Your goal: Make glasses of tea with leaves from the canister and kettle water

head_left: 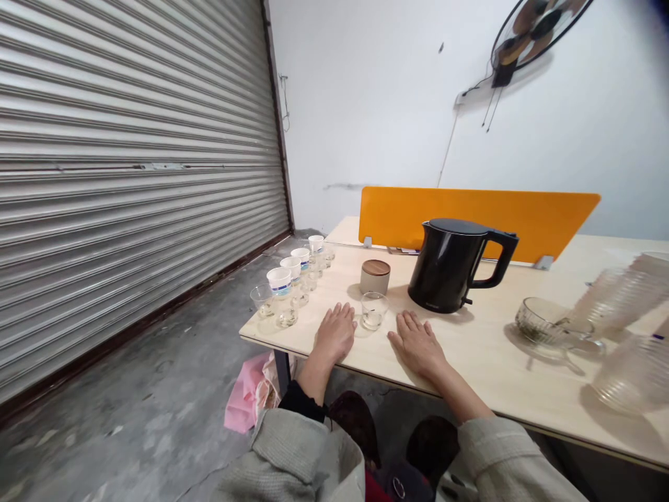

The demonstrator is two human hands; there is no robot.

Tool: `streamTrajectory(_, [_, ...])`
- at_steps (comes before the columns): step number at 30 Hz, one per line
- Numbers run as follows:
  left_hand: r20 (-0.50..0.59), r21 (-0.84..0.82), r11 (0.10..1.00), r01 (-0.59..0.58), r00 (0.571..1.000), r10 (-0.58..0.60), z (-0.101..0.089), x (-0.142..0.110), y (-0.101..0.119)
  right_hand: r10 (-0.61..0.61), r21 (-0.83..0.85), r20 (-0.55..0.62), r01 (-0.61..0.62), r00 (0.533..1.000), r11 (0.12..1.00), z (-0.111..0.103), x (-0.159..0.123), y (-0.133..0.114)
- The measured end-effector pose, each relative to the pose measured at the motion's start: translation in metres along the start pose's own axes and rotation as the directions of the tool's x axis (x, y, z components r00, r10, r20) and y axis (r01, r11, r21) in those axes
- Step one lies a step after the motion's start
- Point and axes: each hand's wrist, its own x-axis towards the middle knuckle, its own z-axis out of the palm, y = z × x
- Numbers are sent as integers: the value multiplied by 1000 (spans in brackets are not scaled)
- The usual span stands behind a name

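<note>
Glass tumbler [374,311] standing between the flat, spread, empty left hand [335,333] and right hand [418,345] on the pale tabletop [486,369], liable to tip from any careless sideways brush of fingers.

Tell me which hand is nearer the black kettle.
Right. The right hand lies on the table in front of the black kettle; the left hand rests farther off, beyond a small glass.

I have my left hand [334,333] and right hand [417,343] palm-down on the pale tabletop [486,369], either side of a small glass tumbler [374,311]. Behind it I see a black electric kettle [444,268] and a wood-lidded canister [375,277]
</note>
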Motion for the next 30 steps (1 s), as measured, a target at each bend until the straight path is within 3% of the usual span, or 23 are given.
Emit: streamTrajectory(30, [9, -7, 1000, -1, 1000, 1, 0, -1, 2, 9, 7, 17, -9, 1000, 1000, -2, -1, -1])
